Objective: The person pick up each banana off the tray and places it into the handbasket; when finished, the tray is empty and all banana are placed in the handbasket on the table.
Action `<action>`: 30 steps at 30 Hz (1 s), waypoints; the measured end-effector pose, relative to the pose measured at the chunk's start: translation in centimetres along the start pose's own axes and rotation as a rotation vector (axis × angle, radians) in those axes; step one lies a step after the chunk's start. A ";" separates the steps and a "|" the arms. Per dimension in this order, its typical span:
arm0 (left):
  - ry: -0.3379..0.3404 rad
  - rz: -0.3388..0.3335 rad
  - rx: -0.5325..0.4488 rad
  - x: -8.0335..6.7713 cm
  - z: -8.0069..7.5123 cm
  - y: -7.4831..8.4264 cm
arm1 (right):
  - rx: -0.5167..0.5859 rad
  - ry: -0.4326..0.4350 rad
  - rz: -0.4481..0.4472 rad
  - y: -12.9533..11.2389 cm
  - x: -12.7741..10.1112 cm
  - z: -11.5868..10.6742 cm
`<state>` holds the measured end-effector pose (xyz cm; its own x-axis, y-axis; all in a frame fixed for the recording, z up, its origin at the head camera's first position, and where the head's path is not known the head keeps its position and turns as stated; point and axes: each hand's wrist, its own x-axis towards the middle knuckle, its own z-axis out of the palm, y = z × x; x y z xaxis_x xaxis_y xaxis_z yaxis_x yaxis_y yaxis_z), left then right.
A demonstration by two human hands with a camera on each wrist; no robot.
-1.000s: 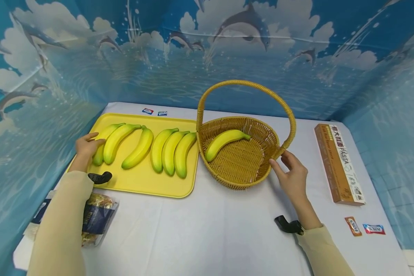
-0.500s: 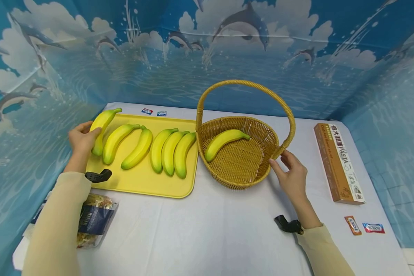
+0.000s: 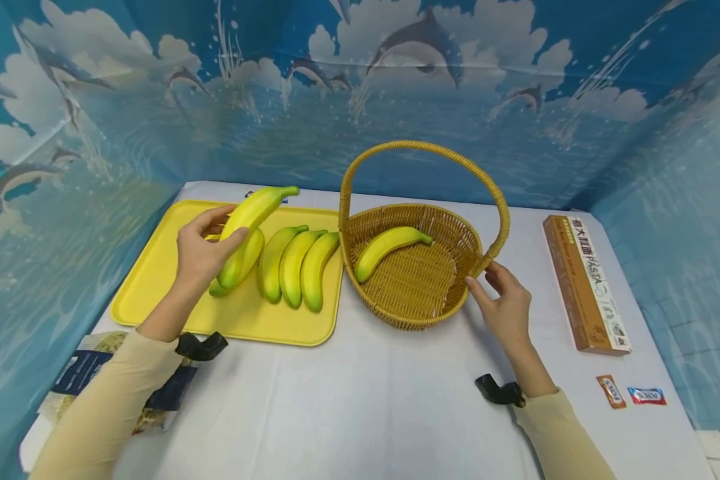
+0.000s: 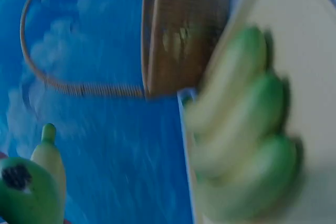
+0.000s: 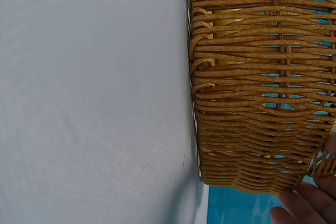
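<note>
In the head view my left hand (image 3: 201, 257) grips a yellow banana (image 3: 253, 212) with a green tip, raised over the yellow tray (image 3: 147, 280). That banana's green end (image 4: 29, 192) shows at the lower left of the left wrist view. Three bananas (image 3: 297, 267) lie side by side at the tray's right end; others are partly hidden behind my left hand. My right hand (image 3: 507, 300) pinches the rim of the wicker basket (image 3: 408, 321) near the base of its handle. One banana (image 3: 390, 250) lies inside. The right wrist view shows the basket's woven side (image 5: 252, 103) and my fingertips (image 5: 310, 203).
A long pasta box (image 3: 587, 283) lies at the right, with two small wrapped snacks (image 3: 612, 391) in front of it. Plastic food packets (image 3: 84, 370) sit under my left forearm. A dolphin-print curtain (image 3: 276, 133) surrounds the white table (image 3: 348, 407).
My left hand has lifted the leftmost banana off the tray and carried it right, over the other bananas. My right hand stays on the basket rim.
</note>
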<state>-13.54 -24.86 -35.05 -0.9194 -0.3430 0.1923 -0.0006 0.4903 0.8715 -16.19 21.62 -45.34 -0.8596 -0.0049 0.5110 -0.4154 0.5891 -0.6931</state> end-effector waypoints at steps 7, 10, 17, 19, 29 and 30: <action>-0.223 0.219 -0.027 -2.7 5.1 4.8 | 0.008 0.000 -0.005 0.0 -0.2 -0.1; -0.283 0.272 -0.059 -2.6 7.9 6.3 | 0.011 0.002 -0.007 0.0 -0.1 0.0; -0.390 0.264 -0.055 -1.7 15.5 7.1 | 0.006 0.012 -0.018 0.1 -0.1 0.0; -0.402 0.243 -0.005 -1.4 17.5 6.7 | 0.000 0.013 -0.017 0.0 -0.1 0.0; -0.421 0.150 0.169 -0.8 23.2 5.0 | -0.006 0.009 -0.008 -0.2 -0.1 -0.1; -0.421 0.151 0.184 -0.9 23.5 4.9 | -0.004 0.009 -0.009 -0.2 -0.1 -0.1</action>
<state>-22.01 -3.28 -41.52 -0.9939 0.0783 0.0779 0.1102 0.6561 0.7465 -15.97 21.61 -45.17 -0.8528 -0.0027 0.5222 -0.4221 0.5923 -0.6863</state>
